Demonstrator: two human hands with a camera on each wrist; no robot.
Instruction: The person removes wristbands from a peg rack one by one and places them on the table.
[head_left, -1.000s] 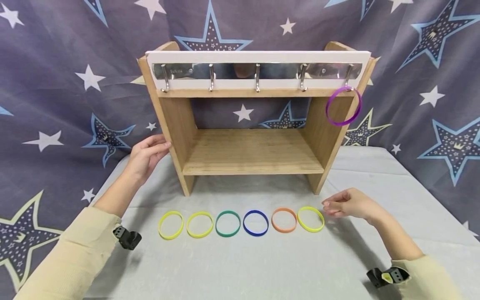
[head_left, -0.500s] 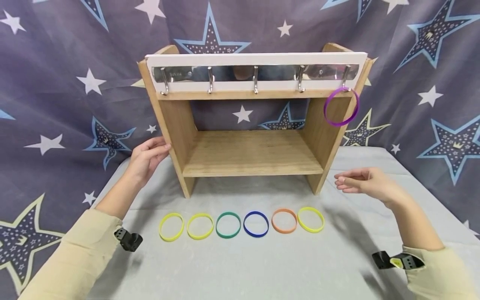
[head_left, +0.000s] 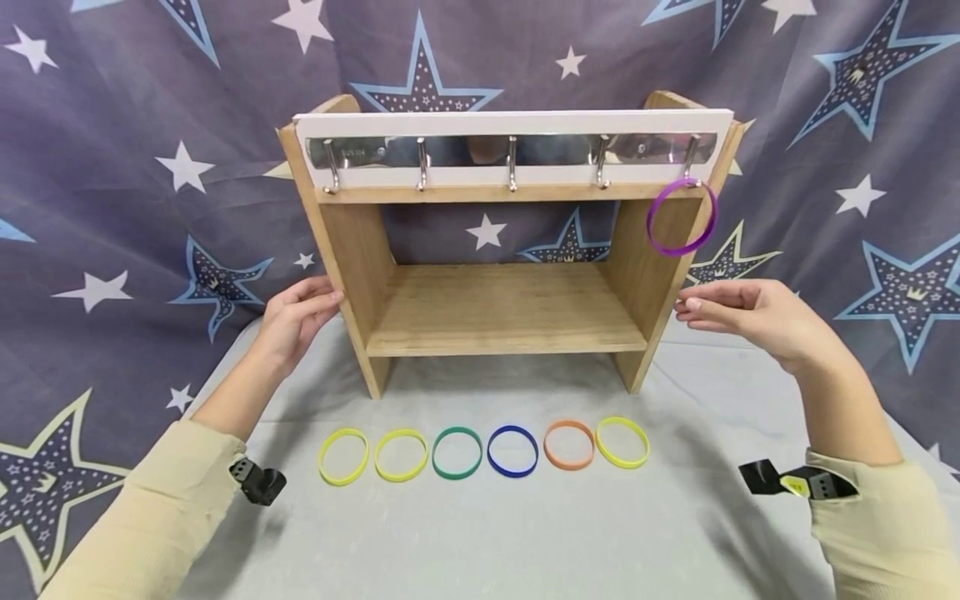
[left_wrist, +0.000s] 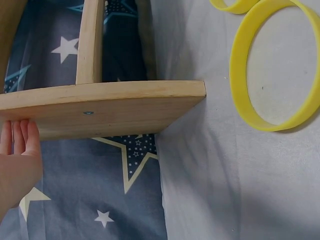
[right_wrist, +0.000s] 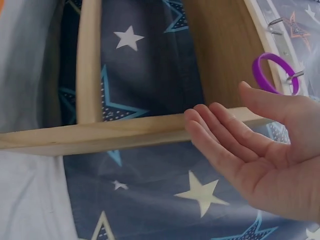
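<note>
A small wooden shelf (head_left: 510,310) stands upright, with a white board and a metal strip of hooks (head_left: 512,164) across its top front. From the rightmost hook hangs a purple silicone wristband (head_left: 678,252). My left hand (head_left: 294,323) touches the outer face of the left side panel with its fingertips; in the left wrist view its fingers (left_wrist: 20,137) lie straight against the wood. Beside the right side panel, my right hand (head_left: 768,321) holds nothing. Its fingers are gently bent, fingertips right at the panel's edge, palm (right_wrist: 270,175) showing in the right wrist view.
In front of the shelf, several wristbands lie in a row on the grey cloth (head_left: 480,542): two yellow ones at left, then green (head_left: 458,477), blue (head_left: 513,474), orange (head_left: 570,467) and another yellow (head_left: 622,465). A star-patterned curtain (head_left: 135,225) hangs behind.
My right hand has risen from beside the rightmost yellow wristband to the shelf's right side panel. The left hand stays at the left panel, and the wristbands have not moved.
</note>
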